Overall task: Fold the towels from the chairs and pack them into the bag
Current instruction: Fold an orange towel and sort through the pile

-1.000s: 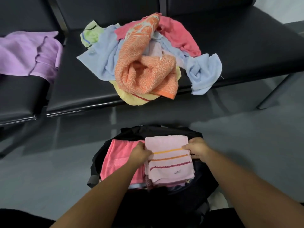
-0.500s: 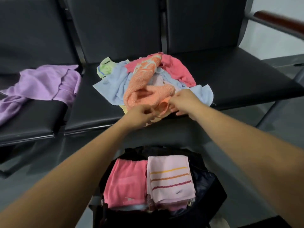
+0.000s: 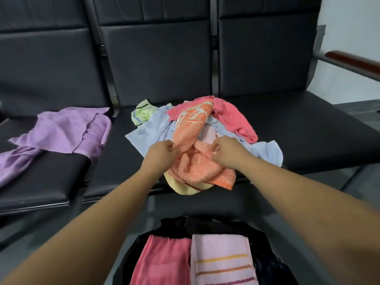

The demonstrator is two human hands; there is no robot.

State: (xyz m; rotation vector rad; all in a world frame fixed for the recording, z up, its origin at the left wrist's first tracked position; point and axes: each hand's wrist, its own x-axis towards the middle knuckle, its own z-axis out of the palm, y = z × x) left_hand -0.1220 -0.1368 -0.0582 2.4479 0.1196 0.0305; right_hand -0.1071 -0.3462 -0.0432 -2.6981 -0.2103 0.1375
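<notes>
I saw the orange towel (image 3: 197, 161) atop the heap (image 3: 152, 130) on the chair seat (image 3: 115, 165) just beyond the bag (image 3: 174, 225). Its long axis ran away from the bag, w/ the near end bunched toward it. L hand (image 3: 162, 155) & R hand (image 3: 228, 153) pinched it mid-length, fingers curled on cloth, one each side, equally near.

Soft dim indoor light, slight blur, wide-angle edge bending.
</notes>
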